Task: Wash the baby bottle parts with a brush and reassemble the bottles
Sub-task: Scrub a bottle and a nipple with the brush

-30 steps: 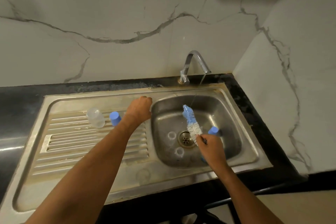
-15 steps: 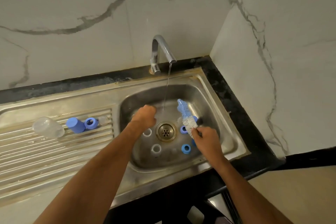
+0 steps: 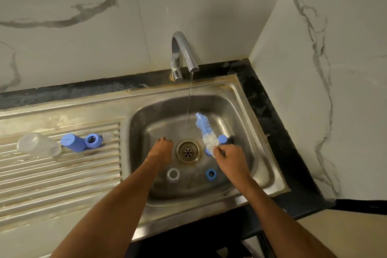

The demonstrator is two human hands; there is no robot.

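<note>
both forearms reach forward and down. the left hand (image 3: 160,150) is lowered with its fingers curled under, back facing up. the right hand (image 3: 231,158) has its fingers closed in a grip, knuckles up.

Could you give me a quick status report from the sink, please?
Right hand grips brush. Left hand curled over basin floor, contents hidden. Blue ring and clear part await; tap running.
</note>
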